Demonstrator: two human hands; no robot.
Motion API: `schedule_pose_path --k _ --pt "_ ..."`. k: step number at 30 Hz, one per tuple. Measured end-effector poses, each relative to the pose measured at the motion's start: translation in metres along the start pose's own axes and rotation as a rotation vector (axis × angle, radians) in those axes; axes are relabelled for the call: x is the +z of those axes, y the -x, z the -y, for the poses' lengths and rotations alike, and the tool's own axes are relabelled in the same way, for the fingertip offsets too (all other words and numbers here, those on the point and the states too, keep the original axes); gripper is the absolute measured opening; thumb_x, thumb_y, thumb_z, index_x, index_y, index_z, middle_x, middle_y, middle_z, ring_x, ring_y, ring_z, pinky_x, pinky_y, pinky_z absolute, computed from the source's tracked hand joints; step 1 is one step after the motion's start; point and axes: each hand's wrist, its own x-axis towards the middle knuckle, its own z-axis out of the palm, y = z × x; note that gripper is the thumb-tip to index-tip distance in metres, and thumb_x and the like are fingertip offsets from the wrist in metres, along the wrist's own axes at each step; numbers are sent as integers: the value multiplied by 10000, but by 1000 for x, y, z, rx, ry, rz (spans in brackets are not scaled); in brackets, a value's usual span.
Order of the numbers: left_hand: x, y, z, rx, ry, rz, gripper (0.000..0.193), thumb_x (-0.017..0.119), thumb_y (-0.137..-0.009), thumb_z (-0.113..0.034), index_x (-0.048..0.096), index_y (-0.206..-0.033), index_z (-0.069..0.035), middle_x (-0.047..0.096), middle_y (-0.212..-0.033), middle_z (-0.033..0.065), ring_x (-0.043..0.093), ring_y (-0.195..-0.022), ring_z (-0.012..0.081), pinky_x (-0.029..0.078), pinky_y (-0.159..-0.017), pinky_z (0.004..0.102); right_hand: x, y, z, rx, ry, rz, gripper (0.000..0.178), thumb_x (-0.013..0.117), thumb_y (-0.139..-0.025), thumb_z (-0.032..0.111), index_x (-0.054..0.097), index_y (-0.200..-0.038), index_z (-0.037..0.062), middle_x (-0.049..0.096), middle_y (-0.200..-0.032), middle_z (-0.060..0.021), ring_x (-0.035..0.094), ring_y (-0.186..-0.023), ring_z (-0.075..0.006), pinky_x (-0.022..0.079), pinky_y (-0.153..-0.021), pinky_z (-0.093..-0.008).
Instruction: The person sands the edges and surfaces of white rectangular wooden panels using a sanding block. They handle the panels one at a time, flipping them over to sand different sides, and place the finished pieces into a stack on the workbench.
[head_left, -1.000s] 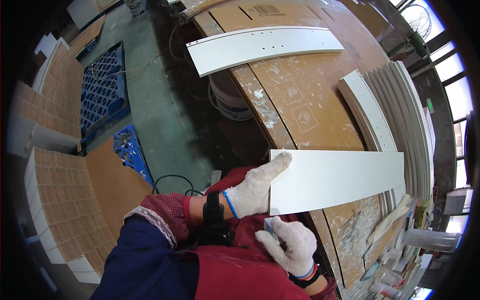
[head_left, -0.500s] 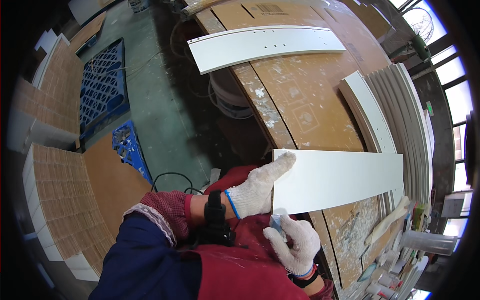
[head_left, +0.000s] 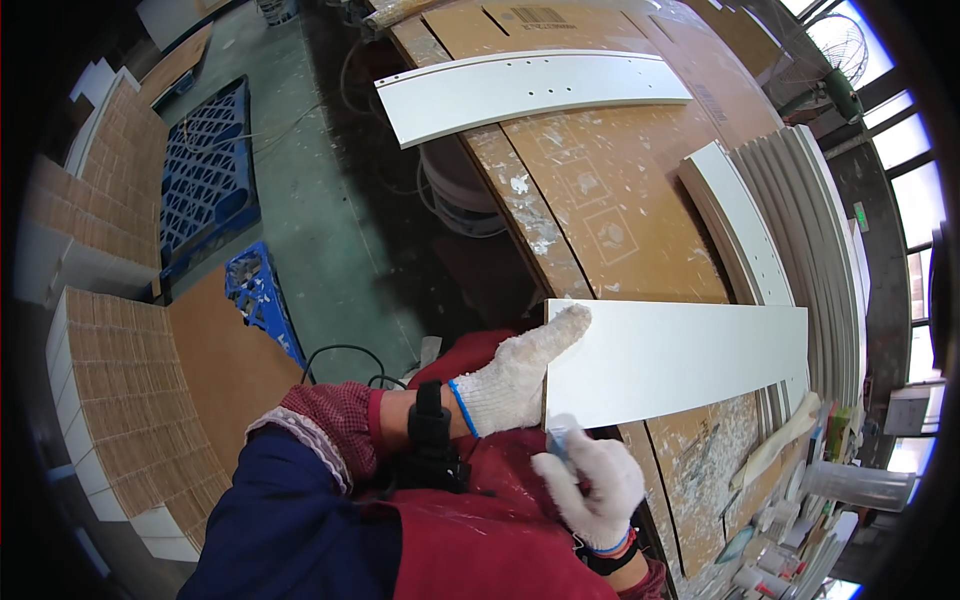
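A white flat panel [head_left: 680,360] lies across the bench edge, its left end reaching out toward my body. My left hand [head_left: 520,375], in a knitted white glove with a blue cuff edge, grips that left end, thumb on the top face and fingers hidden beneath. Just below the panel's near left corner, my right hand [head_left: 595,490], gloved the same way, pinches a small pale bluish flat piece [head_left: 560,436] against the corner. Its exact kind is unclear.
Cardboard covers the paint-spotted bench [head_left: 600,200]. A drilled white panel [head_left: 540,95] lies at its far end, and stacked panels [head_left: 810,260] stand at right. Cups and tools [head_left: 780,545] crowd the near right. Blue pallets [head_left: 210,150] and piled boards [head_left: 140,400] are at left.
My right hand and the small bluish piece have shifted slightly to the right along the panel's near corner. My left hand keeps its hold, and the panel has barely moved.
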Motion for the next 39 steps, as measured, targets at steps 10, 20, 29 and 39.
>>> schedule_pose_path --k 10,20,29,39 --pt "1 4 -2 -8 -59 -34 564 486 -986 -405 408 -1387 -17 507 -1363 142 523 -1220 262 436 -1025 416 4 -5 -3 -49 -84 121 329 827 -682 99 664 -953 9 502 -582 -18 533 -536 -168 391 -489 -295" --pt "1 3 -10 -37 -40 -50 526 454 -1000 -384 421 -1367 -9 519 -1349 140 535 -1197 276 420 -1030 433 -25 30 -40 307 -364 -407 301 726 -703 -70 637 -983 -6 612 -906 -114 578 -752 -166 469 -651 -270" --pt "-18 -4 -39 81 -288 -142 584 449 -993 -411 357 -1408 -11 477 -1382 179 487 -1259 347 410 -1040 526 -120 44 -90 406 -115 -578 283 733 -720 -31 653 -987 19 621 -984 -116 596 -901 -210 485 -735 -295" --pt "-28 -4 -49 155 -489 -328 518 526 -973 -312 394 -1364 1 527 -1304 196 550 -1178 350 483 -973 528 -200 48 -164 615 -185 -760 239 651 -818 -31 597 -1050 -5 580 -897 1 502 -755 -47 433 -673 -201"
